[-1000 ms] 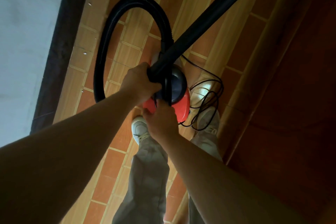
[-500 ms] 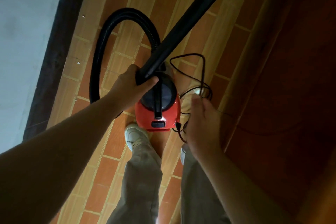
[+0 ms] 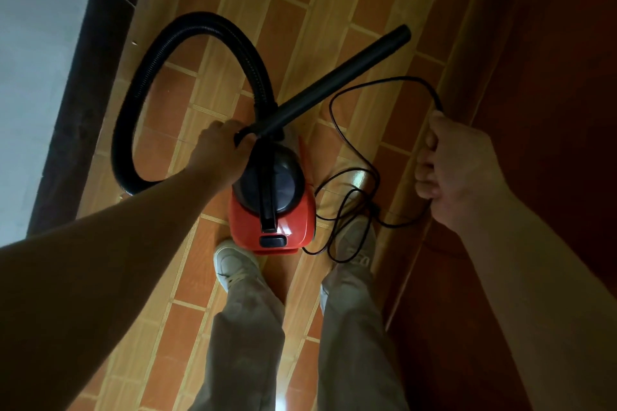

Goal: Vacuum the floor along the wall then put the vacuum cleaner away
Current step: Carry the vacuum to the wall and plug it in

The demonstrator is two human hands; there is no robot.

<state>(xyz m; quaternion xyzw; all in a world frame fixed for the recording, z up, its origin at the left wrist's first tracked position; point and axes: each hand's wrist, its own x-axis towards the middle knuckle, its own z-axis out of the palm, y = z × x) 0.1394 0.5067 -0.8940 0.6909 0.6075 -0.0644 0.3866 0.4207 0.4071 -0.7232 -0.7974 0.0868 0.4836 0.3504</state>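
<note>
Fingers of the left hand (image 3: 217,150) grip the wand (image 3: 330,83) above the red vacuum (image 3: 272,207); the right hand (image 3: 457,167) clutches the cord (image 3: 337,123).

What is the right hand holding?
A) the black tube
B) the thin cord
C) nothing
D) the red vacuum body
B: the right hand has its fingers curled round the cord, while the left hand grips the tube.
</note>
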